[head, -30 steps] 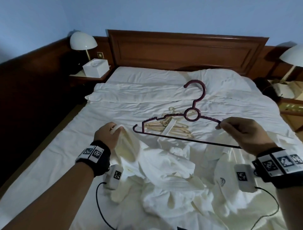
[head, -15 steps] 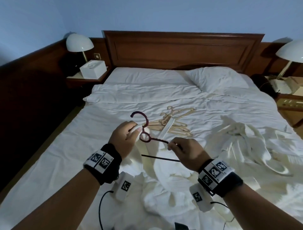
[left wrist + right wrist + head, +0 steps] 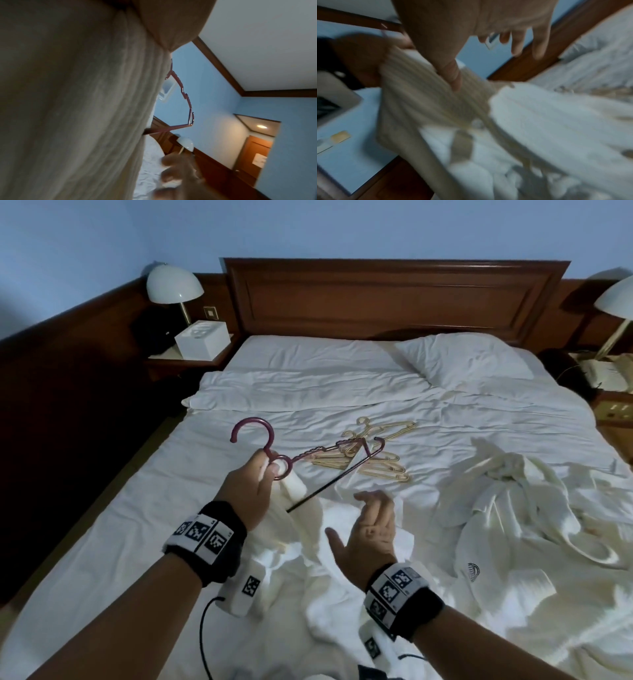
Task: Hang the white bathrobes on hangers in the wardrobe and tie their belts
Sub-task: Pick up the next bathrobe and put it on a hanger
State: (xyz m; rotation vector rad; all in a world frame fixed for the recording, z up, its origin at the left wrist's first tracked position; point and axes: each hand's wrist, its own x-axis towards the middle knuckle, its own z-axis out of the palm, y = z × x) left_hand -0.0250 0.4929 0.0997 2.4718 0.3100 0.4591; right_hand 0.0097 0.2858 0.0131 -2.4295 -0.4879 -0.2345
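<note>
My left hand [image 3: 255, 486] grips a dark red plastic hanger [image 3: 310, 455] at the ring under its hook, together with a fold of a white bathrobe [image 3: 298, 529] that hangs from the fist. One shoulder of the hanger is hidden inside the robe; the other sticks out to the right, as the left wrist view shows of the hanger [image 3: 186, 102] beside the robe cloth [image 3: 77, 108]. My right hand [image 3: 371, 525] hovers open just right of the robe, fingers spread, holding nothing. A second white bathrobe [image 3: 513, 508] lies crumpled on the bed at right.
Several beige hangers [image 3: 373, 457] lie in a heap on the white bed [image 3: 342, 378] beyond my hands. A wooden headboard [image 3: 394, 299] stands behind. Each side has a lamp; the left nightstand carries a white box [image 3: 202, 338]. A dark wooden wall panel runs along the left.
My right hand has let go of the hanger's bar and opened. My left hand now holds the hanger at its ring with the robe, and the hanger has swung so its free end points right.
</note>
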